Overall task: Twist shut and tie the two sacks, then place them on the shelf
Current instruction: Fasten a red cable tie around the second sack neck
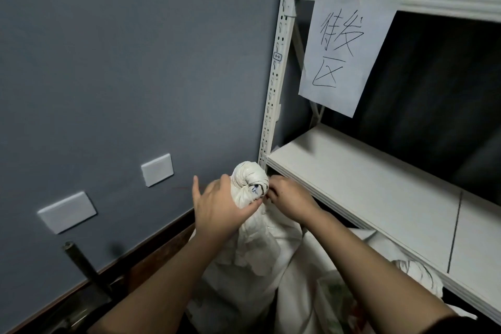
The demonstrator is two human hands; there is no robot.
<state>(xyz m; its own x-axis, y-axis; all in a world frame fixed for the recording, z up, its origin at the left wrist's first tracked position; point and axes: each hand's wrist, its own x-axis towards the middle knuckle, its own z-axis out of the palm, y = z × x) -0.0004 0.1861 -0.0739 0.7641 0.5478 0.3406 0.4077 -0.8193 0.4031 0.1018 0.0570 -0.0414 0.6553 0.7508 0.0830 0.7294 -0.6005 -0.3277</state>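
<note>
A white sack stands on the floor in front of me, its top twisted into a tight knob. My left hand is wrapped around the twisted neck just below the knob. My right hand pinches at the right side of the neck, where a dark tie or marking shows. A second white sack with a twisted top lies lower right, partly under the shelf edge. The white shelf board runs along the right, close beside the sack.
The shelf's white perforated post rises just behind the sack. A paper sign with handwriting hangs from the upper shelf beam. The grey wall on the left carries two white cover plates. A dark metal leg stands at the lower left.
</note>
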